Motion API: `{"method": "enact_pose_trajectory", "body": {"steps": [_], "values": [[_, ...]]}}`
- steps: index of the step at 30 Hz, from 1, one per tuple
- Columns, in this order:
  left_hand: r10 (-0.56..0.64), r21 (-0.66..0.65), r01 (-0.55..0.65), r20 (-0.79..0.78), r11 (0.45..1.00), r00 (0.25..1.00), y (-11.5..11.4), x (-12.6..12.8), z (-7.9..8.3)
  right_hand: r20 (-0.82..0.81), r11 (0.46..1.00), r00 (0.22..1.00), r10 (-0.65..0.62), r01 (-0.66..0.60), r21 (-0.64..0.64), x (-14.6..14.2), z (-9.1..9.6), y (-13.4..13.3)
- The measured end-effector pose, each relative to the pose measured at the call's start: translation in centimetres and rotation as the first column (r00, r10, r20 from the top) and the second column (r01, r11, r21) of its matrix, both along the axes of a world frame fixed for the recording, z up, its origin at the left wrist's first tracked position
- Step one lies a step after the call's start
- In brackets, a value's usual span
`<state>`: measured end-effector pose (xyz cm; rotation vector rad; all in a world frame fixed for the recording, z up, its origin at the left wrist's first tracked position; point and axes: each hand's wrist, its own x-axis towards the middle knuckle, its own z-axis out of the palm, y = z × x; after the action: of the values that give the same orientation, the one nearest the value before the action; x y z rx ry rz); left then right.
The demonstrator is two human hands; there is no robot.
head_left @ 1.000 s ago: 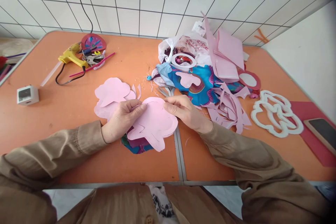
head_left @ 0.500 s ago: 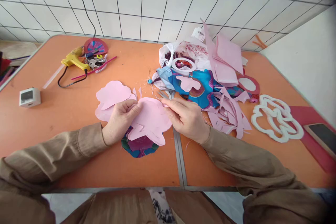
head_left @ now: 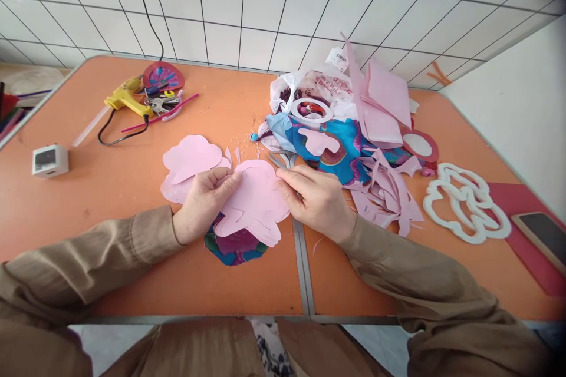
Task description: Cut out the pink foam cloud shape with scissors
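Both my hands hold a pink foam cloud-shaped cutout [head_left: 254, 200] just above the orange table [head_left: 110, 188]. My left hand [head_left: 201, 203] pinches its left edge, fingers closed on it. At the cutout's upper right edge, my right hand [head_left: 316, 200] grips with thumb and fingers. Under the cutout lies a piece of blue and purple patterned fabric [head_left: 234, 247]. Two more pink cutouts [head_left: 190, 159] lie stacked just left of my left hand.
A heap of pink scraps [head_left: 384, 188], patterned cloth [head_left: 340, 150], pink sheets [head_left: 384, 100] and a plastic bag [head_left: 309, 85] sits at centre right. White foam outlines [head_left: 464, 200], a red sheet [head_left: 530, 230] and a phone [head_left: 543, 232] are far right. Glue gun [head_left: 124, 100], keys [head_left: 161, 103] and a white cube [head_left: 49, 159] stand left.
The pink cutout has been turned and drawn slightly left in my hands. My right hand shifted its grip along the upper right edge. The fabric under it shows more.
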<state>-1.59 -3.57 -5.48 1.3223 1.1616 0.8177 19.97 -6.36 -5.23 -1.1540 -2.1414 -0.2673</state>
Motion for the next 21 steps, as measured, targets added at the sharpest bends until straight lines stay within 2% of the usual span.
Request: {"method": "enact_pose_trajectory", "body": {"steps": [5,10,16,19,21], "values": [[-0.008,-0.006,0.008,0.001,1.0,1.0,-0.04,0.04,0.0,-0.085,0.987,0.996,-0.013,-0.001,-0.16,-0.05,0.16,0.05],[-0.011,-0.006,0.011,0.005,1.0,1.0,-0.03,0.19,0.08,-0.215,0.947,0.976,-0.022,-0.049,-0.318,-0.1,0.59,0.27],[-0.003,-0.01,0.003,0.009,1.0,1.0,-0.03,0.29,0.51,-0.388,0.818,0.913,-0.124,-0.127,-0.561,-0.29,1.02,0.33],[0.007,-0.019,-0.006,0.038,1.0,0.999,0.07,0.38,0.73,-0.449,0.762,0.879,-0.164,-0.176,-0.623,-0.39,0.98,0.38],[0.047,-0.041,-0.043,0.099,0.998,0.994,0.2,0.44,0.78,-0.494,0.747,0.849,-0.187,-0.203,-0.632,-0.38,0.88,0.49]]}}
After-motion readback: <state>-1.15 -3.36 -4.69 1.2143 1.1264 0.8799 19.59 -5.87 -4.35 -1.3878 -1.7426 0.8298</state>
